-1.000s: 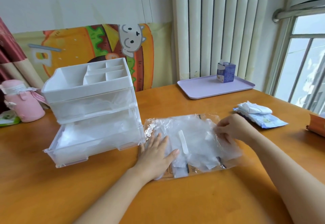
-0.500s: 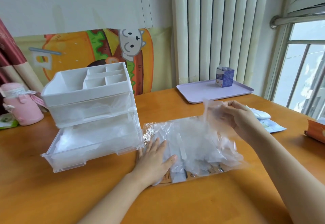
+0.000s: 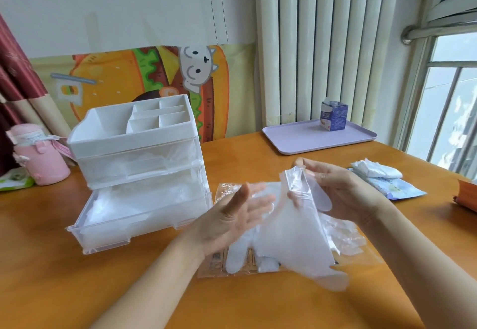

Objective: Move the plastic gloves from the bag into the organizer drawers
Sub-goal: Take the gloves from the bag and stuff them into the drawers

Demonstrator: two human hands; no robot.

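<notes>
Hands apart over the bag (image 3: 356,241): my right hand (image 3: 343,194) pinches one plastic glove (image 3: 291,238) by its cuff so it hangs clear, while my left hand (image 3: 232,220), fingers straight and holding nothing, waits beside it, probably to guide it toward the open lower drawer (image 3: 103,238) on the table (image 3: 258,303).

Light: bright daylight is entering through the window (image 3: 450,114) at right.
Blur: the left hand (image 3: 232,215) is smearing slightly.
Edges: vertical lines are bowing.
</notes>
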